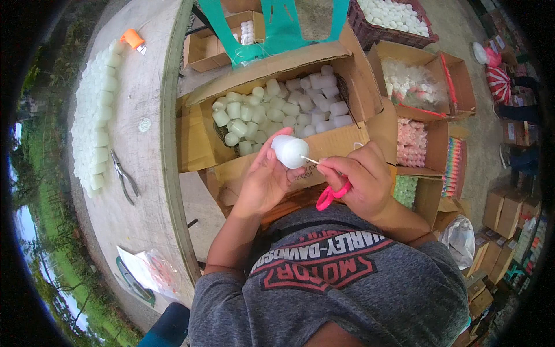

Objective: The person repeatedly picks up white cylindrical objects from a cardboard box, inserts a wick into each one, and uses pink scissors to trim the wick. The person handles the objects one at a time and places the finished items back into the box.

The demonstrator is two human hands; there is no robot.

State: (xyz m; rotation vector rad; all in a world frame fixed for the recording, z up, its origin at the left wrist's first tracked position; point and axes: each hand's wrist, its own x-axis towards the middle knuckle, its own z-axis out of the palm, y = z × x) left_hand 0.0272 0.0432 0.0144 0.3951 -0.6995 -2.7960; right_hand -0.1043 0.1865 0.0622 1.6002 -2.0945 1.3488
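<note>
My left hand [263,184] is wrapped round a rounded white candle [289,151], held up in front of my body. A pale wick [310,159] sticks out of the candle's end toward the right. At its outer end, the thumb and fingers of my right hand [363,176] pinch it. Pink scissors [332,198] hang from the same hand by their finger loops; their blades are hidden. Just beyond both hands, a cardboard box [266,70] holds many loose white candles [272,110].
On the left, a table [153,231] carries rows of white candles [95,115], pliers [124,176], an orange tool [133,39] and a plastic bag [159,272]. A green plastic chair [283,29] stands behind the box. Cartons of coloured candles [411,141] line the right side.
</note>
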